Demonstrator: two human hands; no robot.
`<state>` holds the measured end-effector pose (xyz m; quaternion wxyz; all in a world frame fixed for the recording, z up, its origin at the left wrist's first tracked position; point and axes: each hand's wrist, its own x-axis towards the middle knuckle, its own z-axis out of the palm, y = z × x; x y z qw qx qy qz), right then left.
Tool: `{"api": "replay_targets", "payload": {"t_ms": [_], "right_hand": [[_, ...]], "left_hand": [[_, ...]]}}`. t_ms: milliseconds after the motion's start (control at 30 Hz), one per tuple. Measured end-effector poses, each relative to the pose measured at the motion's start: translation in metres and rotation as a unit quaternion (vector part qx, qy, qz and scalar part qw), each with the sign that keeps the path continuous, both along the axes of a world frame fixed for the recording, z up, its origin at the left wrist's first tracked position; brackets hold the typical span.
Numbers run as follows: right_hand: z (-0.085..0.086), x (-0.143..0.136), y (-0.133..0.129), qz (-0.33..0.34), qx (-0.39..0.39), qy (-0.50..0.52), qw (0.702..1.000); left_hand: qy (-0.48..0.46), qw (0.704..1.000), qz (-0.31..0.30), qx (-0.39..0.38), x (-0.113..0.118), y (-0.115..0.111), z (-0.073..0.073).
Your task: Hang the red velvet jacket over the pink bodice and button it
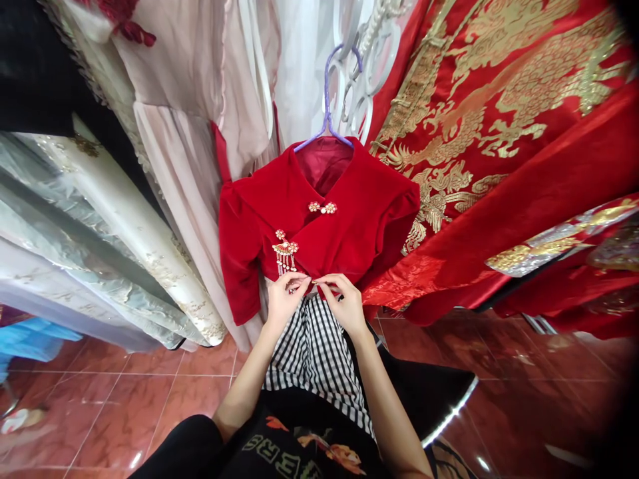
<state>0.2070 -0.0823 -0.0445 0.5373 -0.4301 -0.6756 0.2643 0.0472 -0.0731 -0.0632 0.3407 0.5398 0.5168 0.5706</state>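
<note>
A short red velvet jacket hangs on a purple hanger in the middle of the view. A flower-shaped clasp sits at its chest, and a fan-shaped brooch with dangling beads is pinned on the left side. My left hand pinches the jacket's lower hem near the centre. Just to its right, my right hand pinches the same hem, with the fingertips of both hands close together. Whatever small part lies between the fingertips is too small to make out.
Pale pink and white gowns hang at the left. Red cloth with gold dragon embroidery hangs at the right. A white ring-chain hanger is behind the jacket. Below is a reddish tiled floor.
</note>
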Motion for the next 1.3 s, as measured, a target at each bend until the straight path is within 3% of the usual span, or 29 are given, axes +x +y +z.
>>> {"api": "replay_targets", "payload": {"t_ms": [200,367,600,867,1300], "right_hand": [[0.001,-0.006,0.006,0.032,-0.049,0.049,0.997],[0.006,-0.014,0.005,0.036,-0.046,0.065,0.996],[0.010,-0.024,0.004,0.018,-0.022,0.060,0.998],[0.012,-0.029,0.006,0.008,0.021,0.026,0.999],[0.007,-0.027,0.009,0.017,-0.004,0.042,0.999]], "left_hand": [[-0.145,0.988,-0.003,-0.060,0.000,-0.005,0.009],[-0.199,0.976,0.009,-0.087,-0.004,-0.005,0.009],[-0.212,0.972,0.012,-0.104,-0.006,-0.002,0.010],[-0.191,0.979,-0.031,-0.071,-0.011,-0.009,0.011],[-0.184,0.980,-0.033,-0.066,-0.010,-0.004,0.006]]}}
